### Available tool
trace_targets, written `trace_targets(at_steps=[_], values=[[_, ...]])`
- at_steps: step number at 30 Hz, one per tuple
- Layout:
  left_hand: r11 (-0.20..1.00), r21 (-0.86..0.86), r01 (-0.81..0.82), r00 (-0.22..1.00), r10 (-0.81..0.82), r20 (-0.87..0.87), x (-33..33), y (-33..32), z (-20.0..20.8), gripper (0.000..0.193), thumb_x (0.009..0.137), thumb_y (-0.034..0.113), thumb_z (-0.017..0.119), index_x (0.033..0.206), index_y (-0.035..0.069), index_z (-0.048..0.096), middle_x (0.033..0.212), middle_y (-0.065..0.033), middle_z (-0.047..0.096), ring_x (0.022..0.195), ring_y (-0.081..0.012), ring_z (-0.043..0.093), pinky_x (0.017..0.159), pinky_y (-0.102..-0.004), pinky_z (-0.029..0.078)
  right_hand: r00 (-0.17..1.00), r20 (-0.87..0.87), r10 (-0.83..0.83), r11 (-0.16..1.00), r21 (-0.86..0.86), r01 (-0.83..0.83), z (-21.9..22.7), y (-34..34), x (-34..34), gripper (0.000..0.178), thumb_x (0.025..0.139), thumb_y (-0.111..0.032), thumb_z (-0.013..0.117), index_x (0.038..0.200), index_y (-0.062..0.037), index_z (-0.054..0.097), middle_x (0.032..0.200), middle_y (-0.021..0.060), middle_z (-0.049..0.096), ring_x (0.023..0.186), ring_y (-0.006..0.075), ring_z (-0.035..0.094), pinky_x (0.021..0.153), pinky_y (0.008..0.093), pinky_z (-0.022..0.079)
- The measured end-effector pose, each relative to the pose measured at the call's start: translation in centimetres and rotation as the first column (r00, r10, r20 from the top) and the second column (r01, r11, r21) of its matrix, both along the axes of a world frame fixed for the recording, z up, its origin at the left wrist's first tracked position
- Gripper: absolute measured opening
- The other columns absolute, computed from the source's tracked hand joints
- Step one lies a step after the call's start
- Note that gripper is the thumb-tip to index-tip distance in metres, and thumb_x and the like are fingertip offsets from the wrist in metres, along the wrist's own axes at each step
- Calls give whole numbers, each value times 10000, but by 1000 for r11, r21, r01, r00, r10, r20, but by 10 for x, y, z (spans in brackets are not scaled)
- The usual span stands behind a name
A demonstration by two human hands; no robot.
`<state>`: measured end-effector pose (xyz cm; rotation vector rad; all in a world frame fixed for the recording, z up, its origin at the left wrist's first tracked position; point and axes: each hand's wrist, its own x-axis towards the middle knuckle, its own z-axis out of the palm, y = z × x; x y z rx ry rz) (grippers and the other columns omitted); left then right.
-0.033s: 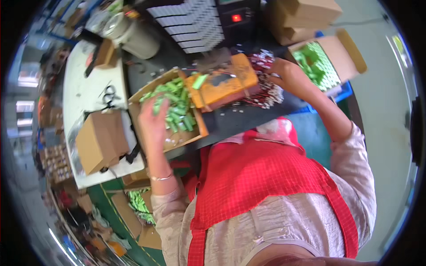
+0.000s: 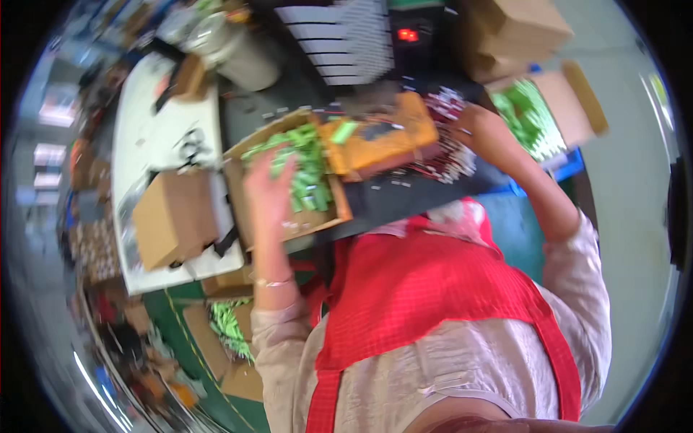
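My left hand [image 2: 268, 180] is over a shallow cardboard box [image 2: 243, 209] at its left side, fingers down at a heap of short green pieces [image 2: 309, 162]; motion blurs the fingers. Right of that box sits an orange block [image 2: 404, 133] with dark smudges and bands around it. One green piece [image 2: 346, 131] lies on its top. At the block's right end, my right hand [image 2: 482, 130] reaches into a pile of thin red and white wires with small white ends [image 2: 453, 162]. Its fingers are curled together; what they hold is too small and blurred to make out.
Behind the block stands a dark machine with white slats [image 2: 339, 43] and a red lit display [image 2: 408, 35]. An open carton of green pieces [image 2: 530, 119] is at the right. A white table [image 2: 137, 130] on the left carries a brown carton [image 2: 173, 216]. Another open carton [image 2: 206, 335] sits below.
The whole view has shifted slightly, so things appear a little farther right. Both hands stay at the same places, the left over the green pieces and the right at the wires.
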<state>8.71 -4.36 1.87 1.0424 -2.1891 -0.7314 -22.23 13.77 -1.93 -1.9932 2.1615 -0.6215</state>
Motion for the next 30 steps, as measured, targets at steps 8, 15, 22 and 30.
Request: trace_targets(at_steps=[8,15,22,30], values=[[933,-255,253,964,-265,-11,-61,34,-13,271,691,68,632,958,33,608,959,-128,580,888,-296,551,758,-355,461,933,244,-265,958,-41,283,45,26,0,79,756,-26,551,811,19,586,717,146,585,641,191,573,565,287,419],[904,-423,62,996,-30,81,-28,8,-31,183,744,22,475,885,-8,587,851,-195,564,784,-342,556,667,-401,478,703,647,-296,927,17,375,34,55,-26,93,831,-111,507,814,-23,530,674,11,517,622,70,476,561,200,377],[984,-177,-34,999,35,3,11,14,17,307,715,43,668,1018,42,620,817,-145,600,677,-201,589,598,-286,446,245,966,-83,924,-17,382,29,41,10,105,800,-129,508,771,-29,525,682,31,533,614,93,471,570,215,368],[572,632,522,732,80,-677,-68,72,-3,328,794,-19,590,1112,-61,520,1047,-138,590,928,-183,586,816,-267,480,10,999,-33,949,29,313,25,58,43,59,807,-108,536,824,-52,524,699,31,571,626,95,540,556,205,403]])
